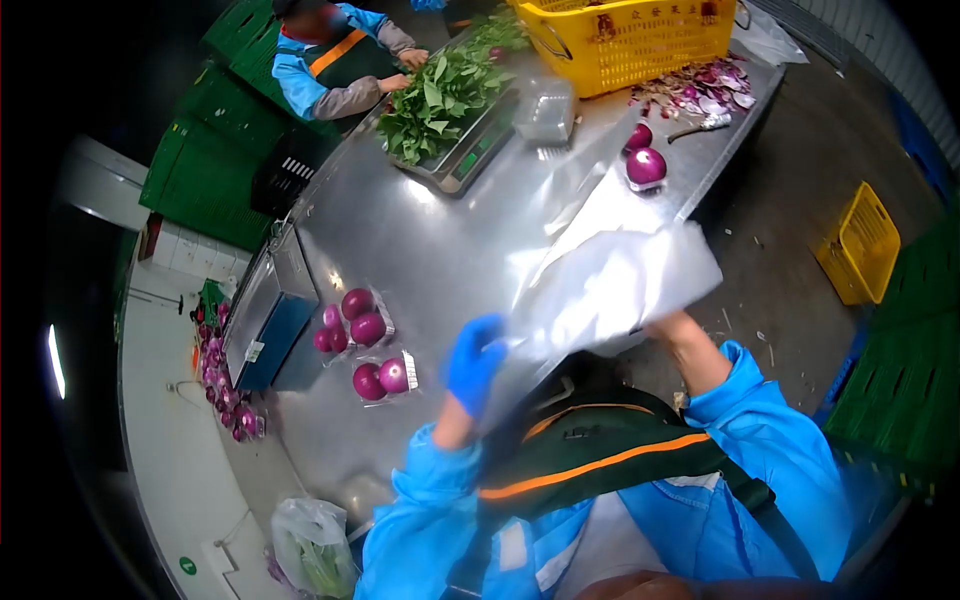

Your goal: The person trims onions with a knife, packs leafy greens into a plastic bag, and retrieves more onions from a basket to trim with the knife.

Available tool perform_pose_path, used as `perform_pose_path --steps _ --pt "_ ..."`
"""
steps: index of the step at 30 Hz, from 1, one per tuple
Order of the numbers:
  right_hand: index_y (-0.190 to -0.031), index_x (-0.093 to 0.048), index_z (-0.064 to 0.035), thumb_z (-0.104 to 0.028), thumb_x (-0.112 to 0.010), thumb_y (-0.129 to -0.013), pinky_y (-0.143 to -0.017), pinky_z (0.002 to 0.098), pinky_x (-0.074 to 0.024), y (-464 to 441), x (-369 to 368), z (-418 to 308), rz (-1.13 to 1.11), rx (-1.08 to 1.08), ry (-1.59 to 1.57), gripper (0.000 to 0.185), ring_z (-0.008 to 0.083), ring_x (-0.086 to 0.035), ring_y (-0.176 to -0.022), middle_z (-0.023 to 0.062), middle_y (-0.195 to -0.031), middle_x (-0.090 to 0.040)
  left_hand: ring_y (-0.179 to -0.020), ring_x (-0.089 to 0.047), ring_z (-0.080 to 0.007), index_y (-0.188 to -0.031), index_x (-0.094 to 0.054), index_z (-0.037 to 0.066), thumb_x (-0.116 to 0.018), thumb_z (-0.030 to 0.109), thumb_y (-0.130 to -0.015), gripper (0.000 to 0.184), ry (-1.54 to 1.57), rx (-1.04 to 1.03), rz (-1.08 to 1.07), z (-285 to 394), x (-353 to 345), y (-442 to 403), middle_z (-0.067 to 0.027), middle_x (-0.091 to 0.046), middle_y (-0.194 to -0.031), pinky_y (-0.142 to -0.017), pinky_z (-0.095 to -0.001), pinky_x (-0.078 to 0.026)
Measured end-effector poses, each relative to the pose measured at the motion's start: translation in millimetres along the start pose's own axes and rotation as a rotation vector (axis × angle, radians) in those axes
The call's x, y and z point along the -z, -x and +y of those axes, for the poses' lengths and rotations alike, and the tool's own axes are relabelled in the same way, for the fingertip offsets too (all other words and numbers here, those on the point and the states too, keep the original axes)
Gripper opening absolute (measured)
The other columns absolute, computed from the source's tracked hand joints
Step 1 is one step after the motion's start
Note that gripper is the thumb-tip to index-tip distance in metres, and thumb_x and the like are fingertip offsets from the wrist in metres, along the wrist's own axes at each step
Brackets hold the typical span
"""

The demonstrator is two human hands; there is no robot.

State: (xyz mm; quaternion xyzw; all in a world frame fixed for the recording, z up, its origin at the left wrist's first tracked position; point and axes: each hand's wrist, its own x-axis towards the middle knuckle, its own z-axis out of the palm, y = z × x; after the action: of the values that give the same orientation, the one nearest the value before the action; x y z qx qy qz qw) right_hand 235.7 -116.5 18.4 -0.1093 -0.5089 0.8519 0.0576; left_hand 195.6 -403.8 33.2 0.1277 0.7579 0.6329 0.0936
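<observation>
My left hand (474,366), in a blue glove, is closed on the near left edge of a clear plastic bag (610,290). The bag spreads across to the right, blurred and shiny. My right hand (668,325) is at its lower right side, and the fingers are hidden behind the plastic. Left of my left hand, purple onions (368,328) sit in clear trays on the metal table (430,260). Beyond the bag, a tray with a purple onion (646,167) stands near the table's right edge, with another onion just behind it.
A co-worker (335,60) handles leafy greens (440,105) on a scale (468,160). Clear empty trays (546,110), a yellow basket (630,50) and onion peelings (700,88) lie at the far side. A yellow crate (868,245) stands on the floor at right.
</observation>
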Motion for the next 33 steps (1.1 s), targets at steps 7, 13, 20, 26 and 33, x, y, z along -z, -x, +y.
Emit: perform_pose_path --steps 7,13,20,26,33 --pt "-0.129 -0.056 -0.0028 -0.024 -0.052 -0.100 -0.094 0.0306 -0.0477 -12.6 -29.1 -38.8 -0.566 -0.166 0.116 0.036 0.0170 -0.059 -0.108 0.0075 -0.121 -0.062 -0.089 -0.065 -0.0229 -0.107 -0.063 0.003 -0.056 0.018 -0.095 0.021 0.048 0.178 -0.140 -59.4 -57.3 -58.1 -0.0129 -0.068 -0.100 -0.079 -0.0321 -0.051" --pt "-0.119 -0.060 -0.0036 -0.026 -0.054 -0.098 -0.084 0.0358 -0.0534 -38.8 10.4 -17.5 -0.029 -0.380 -0.446 0.031 0.0206 -0.066 -0.094 0.0082 -0.106 -0.068 -0.083 -0.065 -0.0213 -0.101 -0.063 0.004 -0.054 0.020 -0.095 0.019 0.597 0.484 0.092 -65.9 13.4 -89.4 -0.0123 -0.068 -0.098 -0.071 -0.0312 -0.052" --pt "-0.110 -0.062 -0.0017 -0.013 -0.055 -0.091 -0.080 0.0347 -0.0537 -61.6 -22.5 -13.0 -0.070 -0.300 -0.277 0.023 0.0186 -0.065 -0.093 0.0059 -0.101 -0.067 -0.095 -0.066 -0.0218 -0.110 -0.062 0.004 -0.053 0.026 -0.098 0.027 0.369 0.137 -0.187 18.7 -20.1 -73.2 -0.0124 -0.068 -0.107 -0.078 -0.0306 -0.051" --pt "-0.107 -0.059 -0.0003 -0.015 -0.058 -0.085 -0.078 0.0286 -0.0468 -74.4 -49.7 -11.9 -0.247 -0.300 0.187 0.026 0.0135 -0.057 -0.085 0.0029 -0.091 -0.060 -0.105 -0.060 -0.0194 -0.130 -0.054 0.003 -0.067 0.033 -0.091 0.051 -0.074 0.153 -0.192 -4.7 -47.9 -98.3 -0.0132 -0.062 -0.122 -0.093 -0.0317 -0.048" --pt "-0.123 -0.055 0.0019 -0.038 -0.061 -0.093 -0.075 0.0329 -0.0531 -95.6 -60.9 -11.9 -0.286 -0.236 0.395 0.050 0.0178 -0.061 -0.091 0.0097 -0.105 -0.062 -0.075 -0.062 -0.0140 -0.107 -0.067 0.002 -0.061 0.033 -0.094 0.034 0.039 0.318 -0.128 -6.7 -31.5 -95.0 -0.0089 -0.067 -0.082 -0.070 -0.0283 -0.050"
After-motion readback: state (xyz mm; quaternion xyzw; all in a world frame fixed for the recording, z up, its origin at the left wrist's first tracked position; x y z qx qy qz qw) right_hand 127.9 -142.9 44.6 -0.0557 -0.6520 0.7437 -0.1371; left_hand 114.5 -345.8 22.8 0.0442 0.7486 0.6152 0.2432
